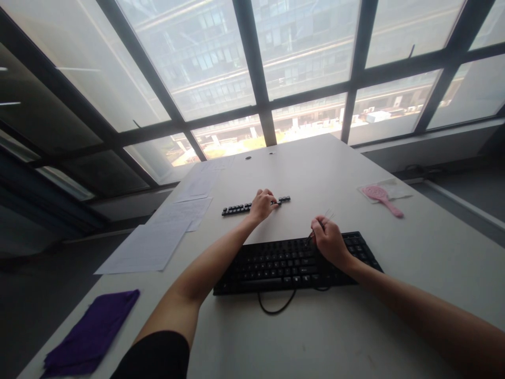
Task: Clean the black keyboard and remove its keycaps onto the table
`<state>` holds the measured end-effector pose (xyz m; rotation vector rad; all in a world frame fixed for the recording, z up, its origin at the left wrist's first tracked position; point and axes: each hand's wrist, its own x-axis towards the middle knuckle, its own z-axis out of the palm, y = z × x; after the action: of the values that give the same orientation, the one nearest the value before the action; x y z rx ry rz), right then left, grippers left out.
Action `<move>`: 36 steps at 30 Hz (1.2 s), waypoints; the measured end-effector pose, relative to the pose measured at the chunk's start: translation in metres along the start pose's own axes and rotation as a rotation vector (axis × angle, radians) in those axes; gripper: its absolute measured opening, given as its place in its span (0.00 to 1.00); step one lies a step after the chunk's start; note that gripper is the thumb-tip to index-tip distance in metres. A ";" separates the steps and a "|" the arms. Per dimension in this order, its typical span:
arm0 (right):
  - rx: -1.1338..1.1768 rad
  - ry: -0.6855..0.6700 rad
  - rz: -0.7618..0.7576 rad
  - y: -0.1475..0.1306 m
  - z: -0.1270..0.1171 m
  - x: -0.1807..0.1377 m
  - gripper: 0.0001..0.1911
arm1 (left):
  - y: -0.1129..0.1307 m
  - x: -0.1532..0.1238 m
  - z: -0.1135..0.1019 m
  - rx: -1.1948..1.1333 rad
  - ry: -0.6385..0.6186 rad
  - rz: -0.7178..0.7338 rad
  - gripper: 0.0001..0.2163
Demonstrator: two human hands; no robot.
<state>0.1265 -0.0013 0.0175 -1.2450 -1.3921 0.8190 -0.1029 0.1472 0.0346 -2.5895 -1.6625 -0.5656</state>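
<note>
A black keyboard point(272, 263) lies on the white table, its upper rows partly bare of keycaps. Beyond it runs a row of loose black keycaps point(235, 209). Over that row is my left hand point(262, 205), with thumb and fingers pinched at a keycap point(275, 203) and covering part of the row. My right hand point(329, 239) is closed around a keycap puller with thin wire ends point(328, 213). The puller's lower end points down at the upper rows near the keyboard's right side, and my fingers hide most of its handle.
A pink hairbrush point(381, 195) rests on a clear plastic bag point(398, 188) at the right. Paper sheets point(145, 247) overlap along the left edge, with a folded purple cloth point(92, 331) nearer. The keyboard's cable point(276, 311) loops out in front. Windows point(307, 52) stand behind the table.
</note>
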 end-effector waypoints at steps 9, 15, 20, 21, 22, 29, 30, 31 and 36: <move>0.004 0.001 -0.002 0.000 0.000 0.000 0.15 | 0.001 0.000 -0.003 -0.032 0.013 -0.011 0.04; 0.125 0.060 0.029 -0.002 0.000 0.000 0.16 | 0.023 -0.017 -0.025 -0.056 0.033 0.012 0.06; 0.243 0.164 0.077 -0.010 -0.008 0.013 0.16 | 0.089 -0.073 -0.039 -0.101 -0.104 0.126 0.11; 0.237 0.165 0.068 -0.012 -0.011 0.016 0.15 | 0.104 -0.085 -0.039 -0.113 -0.131 0.155 0.11; 0.224 0.163 0.055 -0.013 -0.015 0.019 0.15 | 0.118 -0.096 -0.038 -0.129 -0.149 0.176 0.11; -0.040 0.081 -0.007 -0.006 -0.046 0.016 0.16 | 0.154 -0.116 -0.021 -0.265 -0.131 0.172 0.08; -0.072 0.071 -0.012 -0.003 -0.048 0.014 0.16 | 0.152 -0.115 -0.017 -0.297 -0.125 0.162 0.07; -0.101 0.063 -0.020 0.000 -0.048 0.011 0.16 | 0.150 -0.115 -0.014 -0.334 -0.119 0.153 0.06; -0.256 -0.052 -0.046 0.003 -0.036 0.012 0.15 | 0.145 -0.114 -0.004 -0.491 -0.071 0.123 0.06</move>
<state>0.1627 0.0059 0.0252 -1.3873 -1.5995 0.6602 -0.0185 -0.0162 0.0296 -3.0480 -1.5218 -0.9950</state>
